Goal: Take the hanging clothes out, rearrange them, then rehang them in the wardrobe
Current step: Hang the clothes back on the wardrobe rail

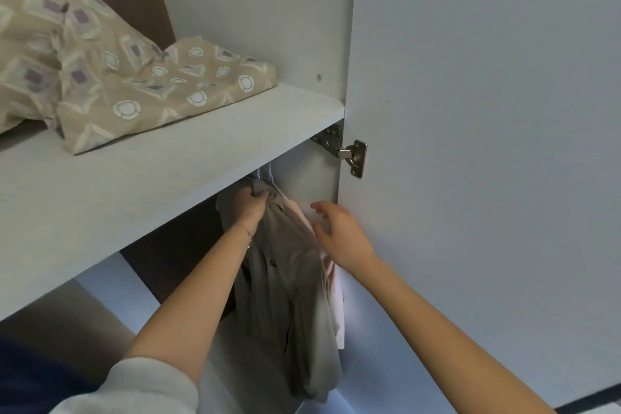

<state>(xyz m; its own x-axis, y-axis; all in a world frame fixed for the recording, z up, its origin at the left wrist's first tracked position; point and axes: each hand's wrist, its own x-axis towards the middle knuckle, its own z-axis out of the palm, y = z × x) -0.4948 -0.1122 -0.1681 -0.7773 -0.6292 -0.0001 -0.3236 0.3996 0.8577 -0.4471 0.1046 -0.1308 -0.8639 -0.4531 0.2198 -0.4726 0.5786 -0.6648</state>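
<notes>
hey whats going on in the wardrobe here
A person is reaching into an open wardrobe under the shelf. The left hand grips the top of a grey shirt hanging on a hanger, while the right hand is open beside it, near a pink garment hanging behind. The clothes are still hung up. Patterned bedding lies on the shelf above.

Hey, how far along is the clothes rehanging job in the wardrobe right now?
Done: the wardrobe door is open; nothing shows any garment rearranged yet. In hand: the left hand grips the top of the grey shirt hanging under the shelf, while the right hand is open beside the pink garment behind it. Left: whether these are coming out or going back is unclear, so both may need handling.
</notes>
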